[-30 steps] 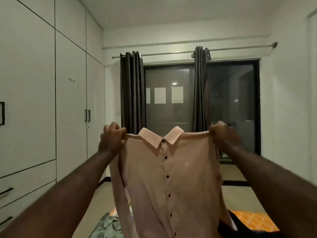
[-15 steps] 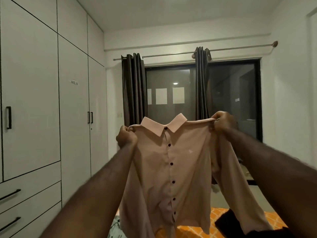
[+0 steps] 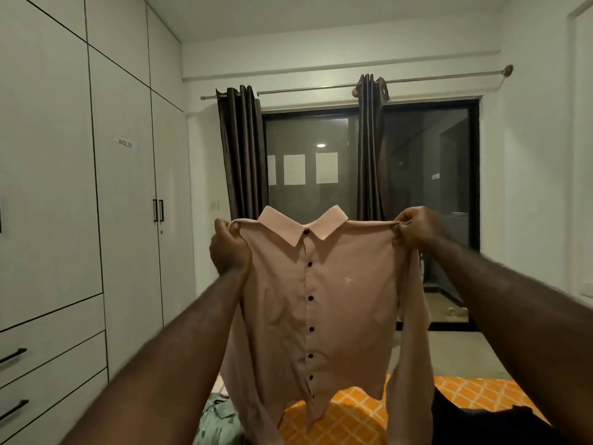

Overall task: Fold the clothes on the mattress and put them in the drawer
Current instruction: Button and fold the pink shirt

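Our fingers (image 3: 407, 221) are curled tight on both sides. Our left hand (image 3: 229, 248) pinches one shoulder of the shirt (image 3: 337, 300). Our right hand (image 3: 417, 228) pinches the other shoulder. We hold the shirt up in the air in front of us, spread wide. Its collar is on top and its buttons run down the middle. The sleeves hang loose at the sides. The bottom of the shirt hangs low over the mattress (image 3: 349, 419), and we cannot tell if it touches.

On the mattress, a green cloth (image 3: 218, 415) lies to the left of the shirt and a dark cloth (image 3: 487, 422) lies to the right. Both look bunched up, not folded.

The drawers (image 3: 57, 358) are down low in the wardrobe (image 3: 128, 187) on our left, well apart from the mattress. The ones we can see are pushed in. Behind the shirt is a dark window (image 3: 321, 162) with curtains (image 3: 244, 149) pulled to the sides.

We think the job has only just begun. The shirt is flat and open, so no fold is made yet. It has to be folded and put in a drawer. We think the green cloth and the dark cloth need the same, and a drawer has to be pulled out first.
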A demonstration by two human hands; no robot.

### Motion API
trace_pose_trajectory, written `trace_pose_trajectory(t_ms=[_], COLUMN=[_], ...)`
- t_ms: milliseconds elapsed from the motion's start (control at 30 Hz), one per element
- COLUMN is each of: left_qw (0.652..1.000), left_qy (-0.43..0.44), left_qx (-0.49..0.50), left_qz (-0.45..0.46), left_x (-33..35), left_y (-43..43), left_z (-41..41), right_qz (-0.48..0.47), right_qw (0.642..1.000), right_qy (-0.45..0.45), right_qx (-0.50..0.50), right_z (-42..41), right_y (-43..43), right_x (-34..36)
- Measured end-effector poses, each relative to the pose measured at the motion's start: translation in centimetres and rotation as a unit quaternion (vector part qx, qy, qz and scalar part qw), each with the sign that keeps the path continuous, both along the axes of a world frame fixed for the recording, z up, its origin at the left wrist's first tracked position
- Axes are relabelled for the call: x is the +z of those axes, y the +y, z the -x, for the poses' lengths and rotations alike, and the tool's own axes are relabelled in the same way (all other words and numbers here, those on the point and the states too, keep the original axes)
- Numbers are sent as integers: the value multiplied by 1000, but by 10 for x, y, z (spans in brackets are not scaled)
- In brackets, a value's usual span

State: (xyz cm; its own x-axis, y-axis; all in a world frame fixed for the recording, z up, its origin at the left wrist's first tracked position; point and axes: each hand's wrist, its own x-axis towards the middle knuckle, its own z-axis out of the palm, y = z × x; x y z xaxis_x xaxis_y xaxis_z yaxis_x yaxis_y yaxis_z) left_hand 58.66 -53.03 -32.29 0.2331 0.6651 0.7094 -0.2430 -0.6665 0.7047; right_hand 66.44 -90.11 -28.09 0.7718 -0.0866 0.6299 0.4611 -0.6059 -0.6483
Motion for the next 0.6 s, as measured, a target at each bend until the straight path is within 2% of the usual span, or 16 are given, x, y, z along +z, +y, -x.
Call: trace_pose_trajectory(t_ms=[100, 167, 233, 333, 500, 600], left_qw=[998, 990, 965, 906, 866, 845], left_qy=[-5, 20, 77, 170, 175, 208], left_qx=[-22, -38, -54, -80, -41, -6], left_qz=[-58, -134, -245, -379, -467, -493], left_x=[-2, -3, -3, 0, 10, 23], left_y=[7, 16, 27, 44, 52, 53], left_z=[1, 4, 11, 22, 27, 29], right_qz=[0, 7, 13, 28, 32, 36], right_qw=[1000, 1000, 999, 997, 995, 994], right_qy=[-8, 0, 5, 17, 33, 37], right_qx=[-10, -15, -34, -69, -87, -99], right_z=[0, -2, -5, -10, -11, -9], right_y=[-2, -7, -15, -29, -38, -36], right_x=[1, -1, -3, -8, -15, -15])
